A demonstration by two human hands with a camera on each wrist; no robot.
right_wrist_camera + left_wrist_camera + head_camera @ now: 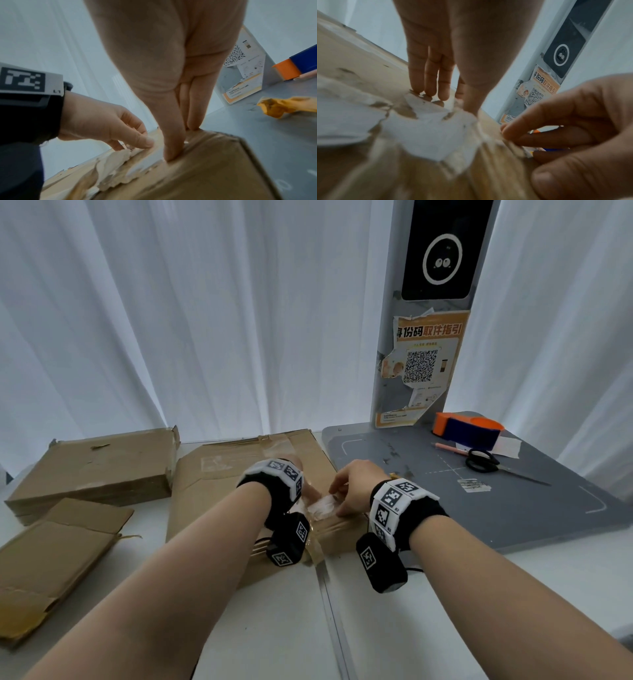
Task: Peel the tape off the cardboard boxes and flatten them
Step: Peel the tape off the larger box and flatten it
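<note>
- The cardboard box (219, 491) lies flattened at the table's middle, a torn white label (322, 505) on its near right part.
- The right hand (356, 484) presses straight fingertips (173, 152) beside the label.
- The left hand (301, 474) pinches the label's torn edge.

Right hand (171, 83) fingertips pressing cardboard box (197, 169), left hand (102, 124) picking torn white label (116, 171)

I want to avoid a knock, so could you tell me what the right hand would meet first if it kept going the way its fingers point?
The right hand points down; its fingertips already touch the cardboard box.
</note>
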